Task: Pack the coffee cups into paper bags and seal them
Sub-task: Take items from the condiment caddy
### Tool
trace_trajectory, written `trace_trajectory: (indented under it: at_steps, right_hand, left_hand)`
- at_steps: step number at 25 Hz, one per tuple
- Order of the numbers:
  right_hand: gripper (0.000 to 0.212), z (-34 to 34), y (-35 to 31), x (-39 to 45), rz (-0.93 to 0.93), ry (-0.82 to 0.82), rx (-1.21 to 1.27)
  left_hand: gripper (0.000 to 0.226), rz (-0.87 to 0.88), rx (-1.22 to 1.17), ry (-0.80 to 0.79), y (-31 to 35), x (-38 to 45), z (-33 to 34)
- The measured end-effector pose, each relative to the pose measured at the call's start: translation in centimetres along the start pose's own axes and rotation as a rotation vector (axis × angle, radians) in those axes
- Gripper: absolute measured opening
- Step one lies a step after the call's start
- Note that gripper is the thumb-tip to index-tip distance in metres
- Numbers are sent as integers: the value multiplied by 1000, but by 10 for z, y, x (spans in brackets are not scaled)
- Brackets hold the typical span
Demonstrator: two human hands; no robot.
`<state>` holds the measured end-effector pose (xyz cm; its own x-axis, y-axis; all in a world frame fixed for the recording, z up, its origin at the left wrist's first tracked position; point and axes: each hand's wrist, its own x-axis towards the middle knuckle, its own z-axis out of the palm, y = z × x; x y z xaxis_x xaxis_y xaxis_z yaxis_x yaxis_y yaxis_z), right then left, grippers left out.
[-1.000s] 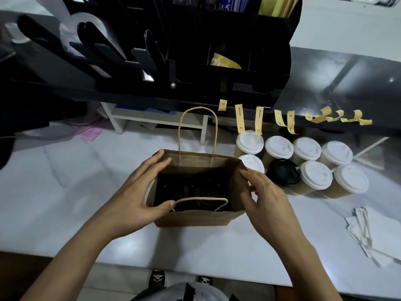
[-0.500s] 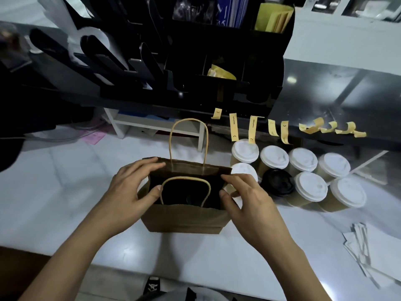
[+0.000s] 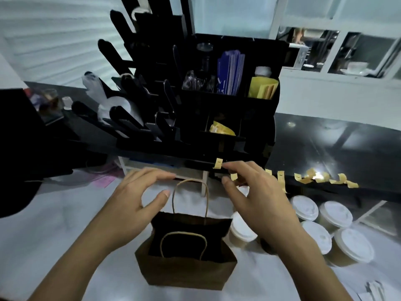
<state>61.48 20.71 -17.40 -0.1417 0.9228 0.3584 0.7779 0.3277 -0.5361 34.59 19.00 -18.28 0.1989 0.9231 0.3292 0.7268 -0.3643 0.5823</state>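
bag [image 3: 186, 266] stands open on our counter, unsealed | right hand [image 3: 256, 198] reaches the stickers [image 3: 218, 163], left hand [image 3: 132, 198] hovers, both loose, empty | cups [image 3: 325, 235] still unpacked beside bag

Brown paper bag [image 3: 186, 270] stands upright right below me on the pale surface [image 3: 54, 231], mouth open, dark inside, both twine handles up; white-lidded coffee cups [image 3: 329, 233] cluster just to its right, nearest one touching the bag; yellow sticker strips [image 3: 308, 178] hang along the black ledge behind.
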Motion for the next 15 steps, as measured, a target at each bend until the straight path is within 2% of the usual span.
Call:
trace_trajectory:
  at_steps: [6,15]
  right_hand:
    - [26,-34,-31,53,-96,152,15]
    - [21,-53,-40,132,-127,231,-73]
  left_hand:
    - [32,136,-25,52,30,56,-28]
    - [38,259,-34,98,46,140,-26]
